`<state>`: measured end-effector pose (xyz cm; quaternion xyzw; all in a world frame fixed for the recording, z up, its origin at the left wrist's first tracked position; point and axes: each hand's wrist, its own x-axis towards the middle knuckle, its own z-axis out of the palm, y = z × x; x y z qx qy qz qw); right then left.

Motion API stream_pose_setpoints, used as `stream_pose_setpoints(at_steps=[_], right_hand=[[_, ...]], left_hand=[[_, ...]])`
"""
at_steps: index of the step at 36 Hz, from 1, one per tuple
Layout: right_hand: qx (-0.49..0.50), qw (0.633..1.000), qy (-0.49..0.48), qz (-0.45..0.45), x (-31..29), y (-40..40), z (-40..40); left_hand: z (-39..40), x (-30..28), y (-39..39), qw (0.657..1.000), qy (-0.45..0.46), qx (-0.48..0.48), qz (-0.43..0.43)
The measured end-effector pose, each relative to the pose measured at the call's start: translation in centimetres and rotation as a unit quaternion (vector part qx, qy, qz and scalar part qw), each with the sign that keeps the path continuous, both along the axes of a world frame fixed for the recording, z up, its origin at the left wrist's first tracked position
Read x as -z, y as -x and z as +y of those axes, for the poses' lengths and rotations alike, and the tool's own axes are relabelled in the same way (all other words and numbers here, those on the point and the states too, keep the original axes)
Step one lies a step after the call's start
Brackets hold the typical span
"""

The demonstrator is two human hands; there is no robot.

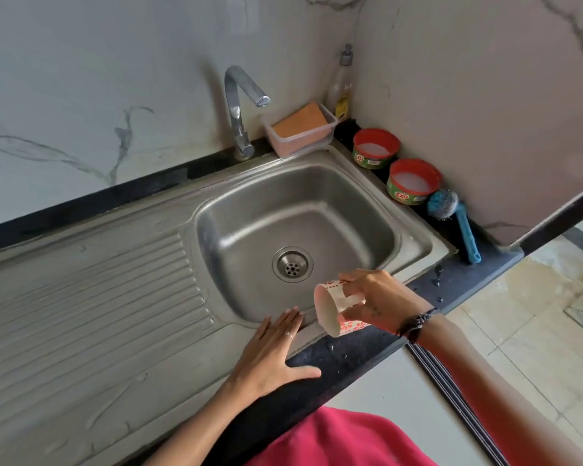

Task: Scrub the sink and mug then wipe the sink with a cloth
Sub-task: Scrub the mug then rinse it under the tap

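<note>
A steel sink (317, 203) with a round drain (292, 264) sits in the counter, its basin holding nothing. My right hand (374, 301) grips a white mug with red flowers (330, 311) by its handle, tipped on its side with the mouth facing left, over the basin's front right corner. My left hand (271, 348) lies flat with straight fingers on the sink's front rim, just left of the mug. A blue-handled scrubber (451, 213) lies on the black ledge at the right. An orange cloth (300, 124) sits in a clear box behind the basin.
A chrome tap (239, 105) stands at the back. Two red-rimmed dish soap tubs (376, 148) (413, 181) line the right ledge, and a pump bottle (342, 82) stands in the corner. The ribbed drainboard (98, 297) extends left. Water drops dot the black counter edge (451, 284).
</note>
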<state>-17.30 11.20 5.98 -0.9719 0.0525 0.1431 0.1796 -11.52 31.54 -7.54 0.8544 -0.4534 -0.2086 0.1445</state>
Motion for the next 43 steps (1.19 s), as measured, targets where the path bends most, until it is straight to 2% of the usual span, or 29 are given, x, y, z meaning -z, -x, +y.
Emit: stream_pose_setpoints(at_steps=[3, 5, 7, 9, 13, 16, 19, 21, 23, 25, 34, 39, 43], right_hand=[[0.008, 1.000, 0.006, 0.003, 0.0, 0.2, 0.0], [0.017, 1.000, 0.004, 0.005, 0.1, 0.3, -0.1], [0.026, 1.000, 0.005, 0.001, 0.1, 0.3, -0.3], [0.038, 0.999, 0.002, -0.002, -0.1, 0.4, -0.6], [0.055, 0.998, 0.000, -0.012, -0.7, 0.4, -1.2], [0.067, 0.998, 0.003, -0.011, -1.0, 0.4, -1.9], [0.076, 0.997, 0.001, -0.009, -1.3, 0.4, -2.4], [0.081, 0.997, -0.006, -0.007, -1.4, 0.4, -2.7], [0.075, 0.997, -0.005, -0.008, -1.3, 0.5, -2.8], [0.065, 0.998, -0.004, -0.006, -1.1, 0.6, -2.9], [0.001, 1.000, 0.009, 0.022, 0.2, 0.1, -3.8], [-0.060, 0.997, 0.051, -0.002, 0.5, -0.4, -4.7], [-0.087, 0.995, 0.040, -0.018, 0.2, -0.9, -6.2]], left_hand=[[-1.9, -0.2, -0.3, 1.000, -0.006, -0.017, -0.001], [-3.2, -0.3, -0.9, 0.999, -0.009, 0.040, -0.025], [-4.3, 0.9, -1.5, 0.991, -0.003, 0.092, -0.101], [-5.4, 1.4, -2.3, 0.990, 0.009, 0.102, -0.102], [-6.7, 0.7, -3.0, 0.990, -0.003, 0.134, -0.053], [-5.7, 0.3, -3.1, 0.996, 0.041, 0.033, 0.071], [-3.2, -0.6, -3.1, 0.989, 0.037, 0.033, 0.141], [-1.0, -0.8, -2.9, 0.989, -0.003, 0.090, 0.113], [0.7, -0.6, -2.5, 0.988, -0.043, 0.146, 0.036], [1.3, -0.2, -2.4, 0.985, -0.058, 0.163, -0.001], [-4.6, -0.1, -2.5, 0.993, -0.041, 0.097, 0.043], [-8.5, -0.3, -2.6, 0.993, -0.059, 0.088, 0.043], [-7.9, -0.6, -2.6, 0.991, -0.040, 0.018, 0.126]])
